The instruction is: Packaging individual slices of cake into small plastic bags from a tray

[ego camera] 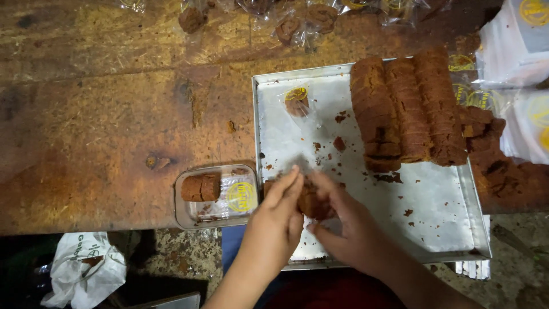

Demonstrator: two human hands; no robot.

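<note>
Over the near left part of a metal baking tray [446,223], my left hand [277,220] and my right hand [349,229] together hold a stack of brown cake slices [313,201]. My fingers wrap the stack from both sides. Left of my hands, a small clear plastic box [217,196] holds a few brown slices [201,187] and a round yellow label. Three long rows of sliced brown cake [407,109] lie across the tray's far right. A single wrapped slice [297,103] rests at the tray's far left.
The tray sits on a worn wooden table [114,114]. Wrapped cake pieces [297,26] lie along the far edge. Clear bags with yellow labels [526,103] and loose cake chunks [492,154] crowd the right. A white plastic bag [86,269] lies on the floor below.
</note>
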